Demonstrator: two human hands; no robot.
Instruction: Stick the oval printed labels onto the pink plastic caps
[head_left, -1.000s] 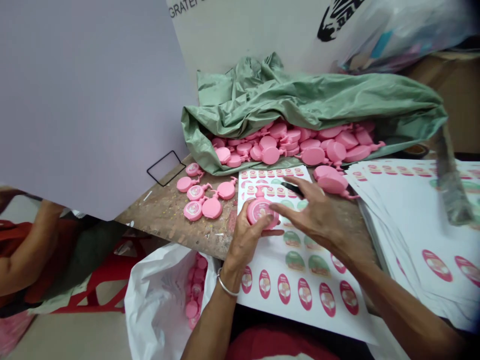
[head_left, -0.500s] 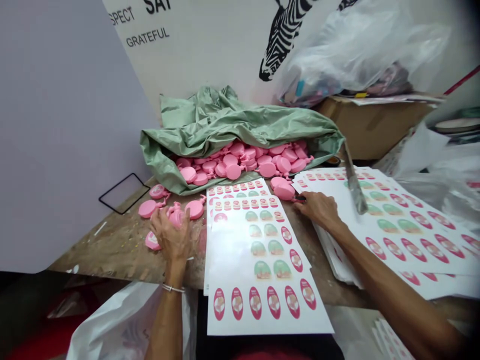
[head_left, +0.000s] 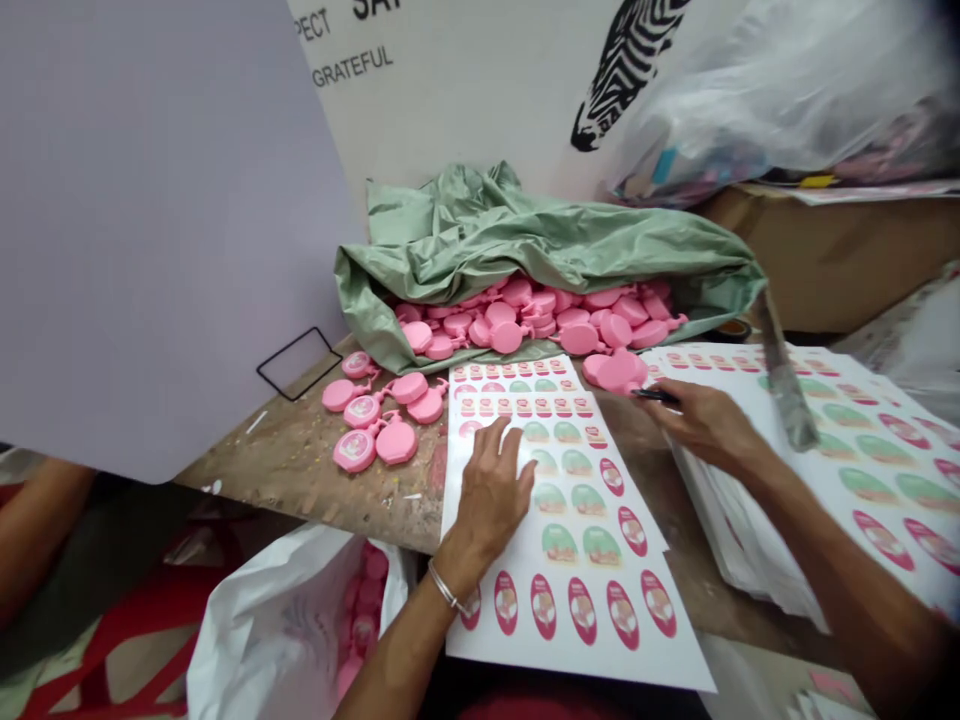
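Observation:
My left hand (head_left: 491,490), fingers bent and apart, lies over a white sheet of stickers (head_left: 517,655) and seems to hold nothing. The sheet bears red oval and green dome stickers, with blank patches where some are gone; another sheet pokes out behind it. In my right hand (head_left: 709,425) is a slim black tool (head_left: 660,395), its kind unclear. Just beyond that tool lie a few pink round pieces (head_left: 621,370) with short stems. To the left of the sheet sit several more pink pieces (head_left: 396,440), some with a label on top.
A green sack (head_left: 540,240) full of pink pieces spans the back. On the right stands a stack of sticker sheets (head_left: 825,480), with a metal strip (head_left: 787,390) over it. Below the table edge hangs a white bag (head_left: 255,620). Another person's arm (head_left: 45,530) shows at left.
My left hand has let go of the pink pieces and moved right onto the sticker sheet. My right hand stays near the pink pieces with the black tool. The view has turned left.

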